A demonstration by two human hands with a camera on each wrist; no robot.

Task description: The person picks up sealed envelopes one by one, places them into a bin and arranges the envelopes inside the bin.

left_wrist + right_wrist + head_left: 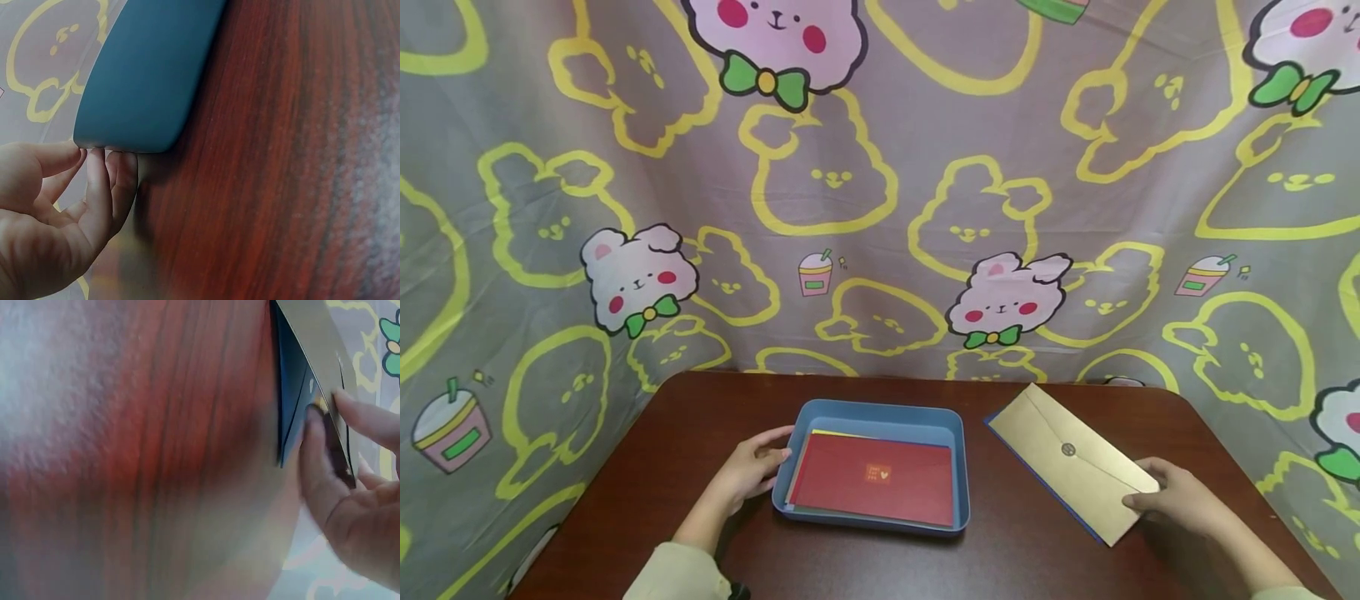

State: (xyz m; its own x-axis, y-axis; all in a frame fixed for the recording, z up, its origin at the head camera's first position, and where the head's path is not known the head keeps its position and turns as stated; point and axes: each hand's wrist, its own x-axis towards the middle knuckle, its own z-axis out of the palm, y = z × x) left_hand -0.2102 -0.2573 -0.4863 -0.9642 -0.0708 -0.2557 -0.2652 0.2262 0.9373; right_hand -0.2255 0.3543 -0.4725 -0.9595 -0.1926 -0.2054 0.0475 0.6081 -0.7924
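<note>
A blue tray stands on the table, with a red envelope on top of several papers or envelopes in it. My left hand is at the tray's left end, its fingertips touching the outer wall near the rim; the left wrist view shows the fingers against that wall. To the right, my right hand holds a gold envelope by its near right end, thumb on top and fingers below. A blue envelope lies under the gold one, its end hanging apart from it in the right wrist view.
The dark brown wooden table has rounded far corners. A grey curtain with cartoon rabbits and yellow outlines hangs behind and on both sides. Yellow and other coloured edges show under the red envelope; the lower pieces are mostly hidden.
</note>
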